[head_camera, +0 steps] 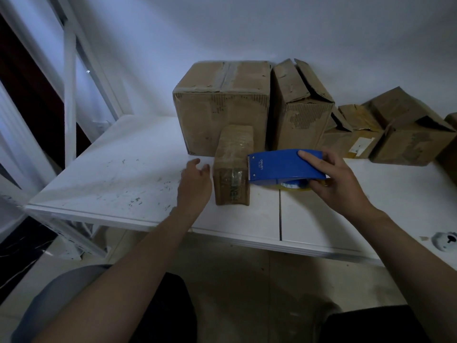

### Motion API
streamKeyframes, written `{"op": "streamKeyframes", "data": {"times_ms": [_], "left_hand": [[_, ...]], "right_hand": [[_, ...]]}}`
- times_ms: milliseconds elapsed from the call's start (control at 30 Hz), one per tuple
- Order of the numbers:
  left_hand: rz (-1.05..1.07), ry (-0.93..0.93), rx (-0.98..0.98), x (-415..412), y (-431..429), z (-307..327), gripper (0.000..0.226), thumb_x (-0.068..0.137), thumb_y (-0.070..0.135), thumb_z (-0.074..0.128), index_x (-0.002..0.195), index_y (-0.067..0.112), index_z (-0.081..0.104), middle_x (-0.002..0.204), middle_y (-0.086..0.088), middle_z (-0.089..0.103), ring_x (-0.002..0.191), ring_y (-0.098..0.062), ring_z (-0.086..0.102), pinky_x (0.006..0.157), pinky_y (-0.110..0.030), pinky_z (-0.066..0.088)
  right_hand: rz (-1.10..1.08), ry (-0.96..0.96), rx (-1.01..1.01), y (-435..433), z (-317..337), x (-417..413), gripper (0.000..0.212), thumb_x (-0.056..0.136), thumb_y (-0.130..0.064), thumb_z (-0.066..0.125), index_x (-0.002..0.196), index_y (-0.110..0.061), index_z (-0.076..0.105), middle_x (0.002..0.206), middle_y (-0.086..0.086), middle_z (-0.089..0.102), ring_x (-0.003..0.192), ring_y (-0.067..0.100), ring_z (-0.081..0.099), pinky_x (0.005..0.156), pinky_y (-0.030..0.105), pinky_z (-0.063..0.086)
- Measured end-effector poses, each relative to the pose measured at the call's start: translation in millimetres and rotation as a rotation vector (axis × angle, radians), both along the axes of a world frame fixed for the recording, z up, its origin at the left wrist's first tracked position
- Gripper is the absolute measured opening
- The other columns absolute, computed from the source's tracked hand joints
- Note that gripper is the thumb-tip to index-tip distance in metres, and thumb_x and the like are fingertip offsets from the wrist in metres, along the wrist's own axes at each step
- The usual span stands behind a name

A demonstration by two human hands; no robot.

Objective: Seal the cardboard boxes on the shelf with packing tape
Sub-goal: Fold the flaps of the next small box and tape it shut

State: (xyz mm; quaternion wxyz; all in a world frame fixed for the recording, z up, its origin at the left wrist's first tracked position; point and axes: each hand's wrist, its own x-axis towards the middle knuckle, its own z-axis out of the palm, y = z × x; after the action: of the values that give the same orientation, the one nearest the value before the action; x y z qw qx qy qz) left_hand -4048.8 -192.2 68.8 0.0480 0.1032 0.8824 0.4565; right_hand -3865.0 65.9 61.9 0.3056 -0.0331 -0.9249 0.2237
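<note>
Dark-clothed lap and two bare forearms lowest in frame. White scuffed shelf board [123,174] has a dark seam running front to back just right of centre. A round white object [445,241] lies at the near right edge; too blurred to identify.

Left hand [195,179] has relaxed, uncurled fingers and holds nothing. It sits just beside the left side of the small narrow brown cardboard box [233,169]; contact unclear. Right hand [338,179] is wrapped round the blue plastic tape dispenser [279,167], whose toothed end is against the small box's right side.

Directly behind stands a large taped brown carton [222,107]. Right of it, touching, is a tall torn carton with raised flaps [296,107], then a low labelled carton [351,139] and an open-flapped carton [415,139]. White metal frame upright [70,95] far left, white wall behind.
</note>
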Motion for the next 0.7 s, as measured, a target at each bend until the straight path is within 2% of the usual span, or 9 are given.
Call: {"op": "streamKeyframes", "data": {"times_ms": [100,200,267,300,367,467,567,700], "left_hand": [[0.040,0.334,0.140,2,4,17,0.032,0.106,0.027,0.041,0.134,0.014,0.050,0.131,-0.004,0.055,0.115,-0.015,0.054,0.094,-0.031,0.048],[-0.182,0.540,0.101,5,18,27,0.034,0.104,0.029,0.044,0.135,0.015,0.048,0.131,-0.004,0.054,0.111,-0.010,0.050,0.092,-0.029,0.048],[-0.307,0.563,0.002,8,32,29,0.035,0.106,0.030,0.040,0.137,0.014,0.047,0.138,-0.005,0.052,0.115,-0.016,0.053,0.096,-0.033,0.047],[-0.331,0.572,-0.073,8,38,27,0.038,0.106,0.032,0.035,0.137,0.013,0.047,0.142,-0.008,0.051,0.125,-0.022,0.052,0.104,-0.040,0.045],[-0.338,0.631,-0.246,7,45,21,0.052,0.105,0.040,0.021,0.134,0.009,0.052,0.145,-0.011,0.053,0.141,-0.027,0.041,0.116,-0.049,0.029],[-0.322,0.673,-0.350,0,47,14,0.066,0.100,0.045,0.009,0.139,0.014,0.053,0.146,-0.004,0.054,0.145,-0.024,0.036,0.117,-0.050,0.025],[-0.329,0.673,-0.436,-3,48,10,0.062,0.103,0.045,0.010,0.148,0.018,0.045,0.155,0.001,0.044,0.149,-0.022,0.029,0.118,-0.051,0.025],[-0.328,0.681,-0.450,-3,48,10,0.059,0.105,0.042,0.013,0.149,0.018,0.045,0.155,0.000,0.043,0.149,-0.023,0.029,0.117,-0.051,0.027]], "right_hand": [[-0.003,-0.003,0.002,1,-1,-1,0.082,0.080,0.008,0.076,0.147,-0.029,0.046,0.128,0.010,0.046,0.113,0.012,0.042,0.098,0.006,0.032],[0.007,0.017,-0.013,-2,-1,-1,0.082,0.079,0.011,0.075,0.146,-0.026,0.047,0.124,0.004,0.044,0.110,0.008,0.042,0.096,0.003,0.032],[0.009,0.023,-0.002,-6,-2,-2,0.081,0.078,0.012,0.076,0.146,-0.022,0.047,0.121,0.001,0.042,0.108,0.005,0.040,0.094,0.001,0.032],[0.011,0.027,0.007,-8,-2,-2,0.081,0.077,0.012,0.076,0.146,-0.021,0.048,0.120,0.000,0.041,0.108,0.004,0.040,0.095,0.001,0.032],[0.015,0.031,0.017,-8,-2,-3,0.081,0.077,0.012,0.077,0.145,-0.021,0.049,0.121,-0.001,0.041,0.108,0.003,0.039,0.095,0.002,0.032],[0.012,0.032,0.012,-4,-1,-2,0.081,0.077,0.012,0.076,0.145,-0.022,0.049,0.122,-0.001,0.041,0.108,0.004,0.040,0.094,0.002,0.033],[-0.010,0.045,-0.001,0,1,3,0.080,0.078,0.011,0.076,0.144,-0.025,0.050,0.125,0.000,0.042,0.110,0.007,0.042,0.093,0.003,0.034],[0.003,0.045,0.043,3,10,12,0.077,0.078,0.007,0.078,0.143,-0.024,0.052,0.126,-0.003,0.041,0.109,0.010,0.044,0.090,0.006,0.039]]}}
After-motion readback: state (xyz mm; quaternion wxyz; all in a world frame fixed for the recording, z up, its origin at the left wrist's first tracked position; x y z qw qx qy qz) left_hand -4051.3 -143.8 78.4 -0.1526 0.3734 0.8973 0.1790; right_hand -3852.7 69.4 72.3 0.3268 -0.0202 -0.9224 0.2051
